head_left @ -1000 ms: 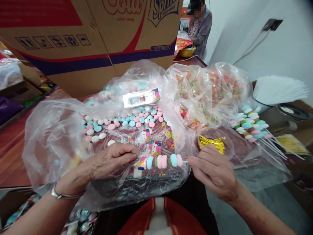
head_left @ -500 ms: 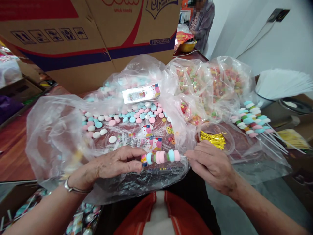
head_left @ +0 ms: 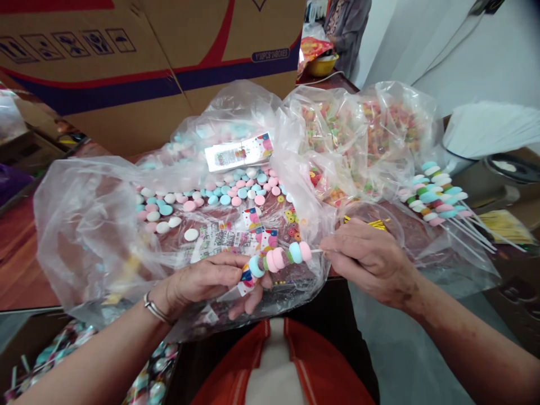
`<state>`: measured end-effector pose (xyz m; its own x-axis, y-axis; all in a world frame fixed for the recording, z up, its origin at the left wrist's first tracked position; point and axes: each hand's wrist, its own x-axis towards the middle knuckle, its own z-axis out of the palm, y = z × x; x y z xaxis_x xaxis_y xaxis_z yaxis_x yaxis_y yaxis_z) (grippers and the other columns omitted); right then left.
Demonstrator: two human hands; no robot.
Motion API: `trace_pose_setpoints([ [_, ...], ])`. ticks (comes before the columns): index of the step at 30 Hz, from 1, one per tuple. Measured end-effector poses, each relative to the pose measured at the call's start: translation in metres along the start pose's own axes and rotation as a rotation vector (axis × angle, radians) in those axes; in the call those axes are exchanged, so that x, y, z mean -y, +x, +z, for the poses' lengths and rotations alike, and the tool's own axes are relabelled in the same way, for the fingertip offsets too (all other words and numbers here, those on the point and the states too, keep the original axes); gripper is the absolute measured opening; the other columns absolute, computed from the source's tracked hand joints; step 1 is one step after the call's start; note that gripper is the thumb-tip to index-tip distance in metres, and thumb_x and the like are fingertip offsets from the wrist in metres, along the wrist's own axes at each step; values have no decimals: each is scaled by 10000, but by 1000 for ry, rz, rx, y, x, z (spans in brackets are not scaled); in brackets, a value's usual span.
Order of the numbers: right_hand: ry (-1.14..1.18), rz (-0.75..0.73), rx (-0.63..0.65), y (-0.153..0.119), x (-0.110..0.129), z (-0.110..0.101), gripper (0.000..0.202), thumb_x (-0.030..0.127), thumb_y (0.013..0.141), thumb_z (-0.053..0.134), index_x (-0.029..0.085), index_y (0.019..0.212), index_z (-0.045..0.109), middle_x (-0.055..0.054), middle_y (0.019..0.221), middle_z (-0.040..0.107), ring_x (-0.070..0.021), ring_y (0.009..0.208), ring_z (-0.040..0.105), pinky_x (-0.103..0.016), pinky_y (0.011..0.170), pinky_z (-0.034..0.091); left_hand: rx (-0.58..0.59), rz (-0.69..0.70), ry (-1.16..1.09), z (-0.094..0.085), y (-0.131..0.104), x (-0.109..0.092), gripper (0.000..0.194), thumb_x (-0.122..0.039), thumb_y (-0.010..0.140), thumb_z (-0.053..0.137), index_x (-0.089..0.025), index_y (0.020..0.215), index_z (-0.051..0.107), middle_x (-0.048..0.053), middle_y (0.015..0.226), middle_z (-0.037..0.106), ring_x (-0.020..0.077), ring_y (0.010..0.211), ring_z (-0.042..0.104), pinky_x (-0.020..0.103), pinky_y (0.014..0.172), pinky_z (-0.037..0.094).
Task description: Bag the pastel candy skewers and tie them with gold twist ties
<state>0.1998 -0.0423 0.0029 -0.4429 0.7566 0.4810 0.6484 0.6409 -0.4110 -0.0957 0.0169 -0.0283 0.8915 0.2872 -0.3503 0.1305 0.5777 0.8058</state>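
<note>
Between my two hands hangs a candy stick (head_left: 276, 260), with pink, blue and green pieces threaded on a white stick, tilted up to the right. A printed label in clear plastic (head_left: 246, 277) covers its left end. My left hand (head_left: 215, 275) pinches that label end between thumb and fingers, its lower fingers loosely bent beneath. My right hand (head_left: 367, 261) closes on the bare white stick end (head_left: 316, 251). Under them lies a clear plastic bag (head_left: 270, 298). Gold twist ties (head_left: 377, 224) are partly hidden behind my right hand.
Loose pastel candies (head_left: 225, 199) spread over the table before a stack of labels (head_left: 239, 152). Bagged gummy rings (head_left: 363, 129) lie behind. Finished-looking candy sticks (head_left: 439, 194) are piled at right. A large carton (head_left: 177, 67) blocks the back; another person (head_left: 348, 34) stands beyond.
The candy stick has tilted, its right end rising. My left hand has turned, with fingers now showing beneath the label end. My right hand has moved slightly up, covering more twist ties.
</note>
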Motion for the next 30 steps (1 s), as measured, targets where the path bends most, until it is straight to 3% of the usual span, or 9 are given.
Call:
trace_pose_setpoints([
  [3,29,19,-1,0,-1,0,183,147,916,495,204,893,668,6,711,681,-129,651,584,-286,690,414,-36,-19,20,3,0,-1,465,-456,832,590,-79,1097,649,79,747,646,99,469,450,225,421,284],
  [7,23,23,-66,-1,-2,2,178,150,917,501,204,906,670,-3,721,676,-136,667,578,-286,686,421,-98,-14,81,12,-1,-4,505,-517,873,496,-114,1145,633,33,710,569,94,493,367,231,439,235],
  [12,54,93,5,-5,-1,2,181,166,934,484,202,867,648,-5,721,657,-138,677,567,-282,683,415,-96,-6,105,11,-2,-2,552,-448,694,700,-153,1155,629,16,742,533,109,566,368,239,486,248],
  [16,191,291,36,-20,-2,4,190,210,967,448,210,857,603,2,721,607,-131,666,531,-257,623,408,-146,92,187,6,-3,-2,521,-358,666,723,-140,1121,591,2,710,523,124,612,396,259,551,292],
  [19,458,465,-69,-30,1,14,184,238,993,414,219,891,565,18,718,542,-113,633,492,-228,581,409,-169,175,398,8,-4,-5,517,-293,729,681,-158,1199,512,-17,740,513,116,622,401,242,554,320],
  [22,764,542,-53,-29,12,29,214,265,1000,405,208,850,547,12,746,528,-110,664,488,-225,616,427,-341,190,789,16,-4,-9,558,-202,776,622,-202,1296,420,-2,857,531,131,705,475,229,590,390],
  [24,915,604,-48,-22,23,41,207,290,985,439,196,838,550,8,759,521,-107,663,463,-224,606,411,-437,199,1011,21,-4,-9,610,-180,798,589,-229,1358,351,8,915,541,137,733,510,228,604,417],
  [27,1115,738,-174,-6,40,60,177,337,929,537,197,820,535,48,675,439,-87,573,352,-206,514,315,-502,231,1182,24,-4,-5,678,-157,809,556,-273,1409,263,21,995,570,141,748,557,247,652,460],
  [30,1238,805,-155,11,52,74,194,355,827,659,195,797,555,72,626,407,-79,556,312,-207,506,269,-569,282,1326,25,-3,-1,692,-150,805,544,-268,1413,237,58,1074,606,187,842,615,297,726,491],
])
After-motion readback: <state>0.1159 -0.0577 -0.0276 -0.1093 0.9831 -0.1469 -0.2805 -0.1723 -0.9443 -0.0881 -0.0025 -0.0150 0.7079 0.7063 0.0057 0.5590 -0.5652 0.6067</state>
